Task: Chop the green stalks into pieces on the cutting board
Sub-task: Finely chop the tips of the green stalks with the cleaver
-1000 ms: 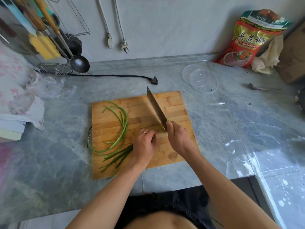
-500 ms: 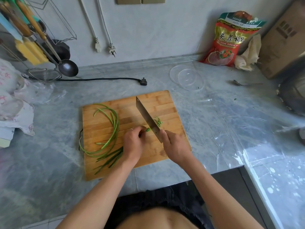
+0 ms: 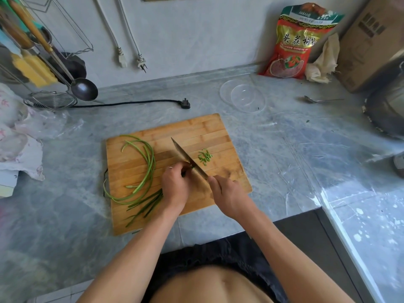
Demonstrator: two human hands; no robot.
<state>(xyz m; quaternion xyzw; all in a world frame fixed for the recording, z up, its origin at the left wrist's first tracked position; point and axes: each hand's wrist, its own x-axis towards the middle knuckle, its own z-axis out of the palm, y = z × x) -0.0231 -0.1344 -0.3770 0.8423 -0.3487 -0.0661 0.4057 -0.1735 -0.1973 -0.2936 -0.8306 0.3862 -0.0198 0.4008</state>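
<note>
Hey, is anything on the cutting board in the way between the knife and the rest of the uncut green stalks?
Only the left hand, which holds the stalk ends right beside the knife gripped by the right hand. The long green stalks curve away to the left on the cutting board; the cut pieces lie right of the blade.

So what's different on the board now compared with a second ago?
A small pile of cut pieces has appeared to the right of the knife; a second ago none showed. The left hand still bunches the green stalks against the blade, and the right hand keeps its grip on the handle. The long curved stalks and the cutting board lie as before.
</note>
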